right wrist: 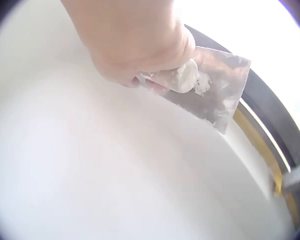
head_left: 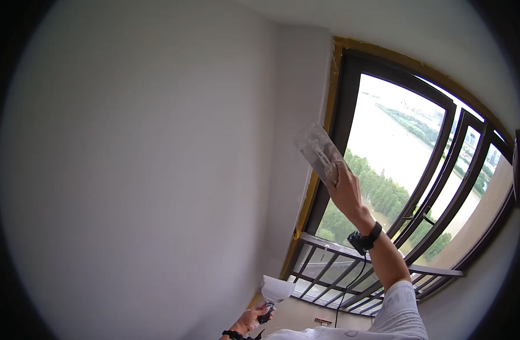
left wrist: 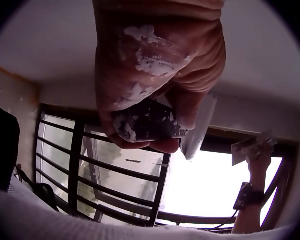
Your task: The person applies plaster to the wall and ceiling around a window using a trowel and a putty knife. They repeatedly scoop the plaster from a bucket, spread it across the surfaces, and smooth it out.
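Note:
Raised in front of the window, my right hand [head_left: 346,190] grips the handle of a plastering trowel [head_left: 312,148]. Its flat metal blade, smeared with white putty, overlaps the narrow wall strip and the window's edge in the head view. In the right wrist view the blade [right wrist: 217,95] lies along the wall's corner, the fingers wrapped around the white-crusted handle [right wrist: 186,76]. Low down, my left hand [head_left: 249,320] holds a wide putty knife [head_left: 278,288] by its black handle, blade pointing up. White putty marks the left palm [left wrist: 152,60] and the dark handle [left wrist: 145,120].
A large pale wall [head_left: 141,170] fills the left side, meeting a narrow return [head_left: 296,102] beside the window. Yellow tape [head_left: 331,90] edges the dark window frame [head_left: 346,107]. Metal railings [head_left: 328,266] cross its lower part. A cable [head_left: 350,283] hangs from the right wrist camera.

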### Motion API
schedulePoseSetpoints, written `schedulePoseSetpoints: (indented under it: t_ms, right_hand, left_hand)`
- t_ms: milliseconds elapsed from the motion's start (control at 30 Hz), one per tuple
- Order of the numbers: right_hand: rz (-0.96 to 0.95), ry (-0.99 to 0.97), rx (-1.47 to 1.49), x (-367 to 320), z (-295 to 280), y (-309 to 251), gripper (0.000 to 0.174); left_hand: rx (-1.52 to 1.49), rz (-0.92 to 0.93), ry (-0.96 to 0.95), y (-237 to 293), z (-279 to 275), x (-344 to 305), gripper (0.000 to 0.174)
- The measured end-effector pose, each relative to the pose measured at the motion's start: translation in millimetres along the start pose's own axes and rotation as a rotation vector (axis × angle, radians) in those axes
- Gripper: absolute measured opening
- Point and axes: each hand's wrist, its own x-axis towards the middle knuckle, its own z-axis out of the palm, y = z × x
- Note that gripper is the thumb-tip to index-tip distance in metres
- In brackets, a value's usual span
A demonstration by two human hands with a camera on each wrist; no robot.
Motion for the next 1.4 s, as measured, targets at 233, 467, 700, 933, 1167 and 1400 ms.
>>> schedulePoseSetpoints:
  t_ms: [233,467,700,933,1167,1400]
  right_hand:
    - [-0.876,0.456,-0.745,240,-98,-20,0.031]
    - [-0.668,0.072,-0.971,311,-98,-50,0.032]
    - [-0.738,0.094,-1.144,341,-76,-40,0.028]
    - [-0.414,-0.315,-0.983,316,-90,-85,0.027]
    - [-0.227,-0.517,-0.997,252,-62,-105,0.026]
    - [-0.557,-0.459,-0.808,142,12,-17,0.033]
  left_hand:
    - [0.03,0.021,-0.058,-3,7,24,0.033]
    - [0.001,0.079,-0.077,-1,11,41,0.031]
    - [-0.013,0.075,-0.067,4,6,47,0.031]
    - [0.03,-0.007,-0.055,18,28,66,0.029]
    - [0.042,-0.03,-0.136,23,42,72,0.026]
    - [0.076,0.013,-0.133,21,35,70,0.029]
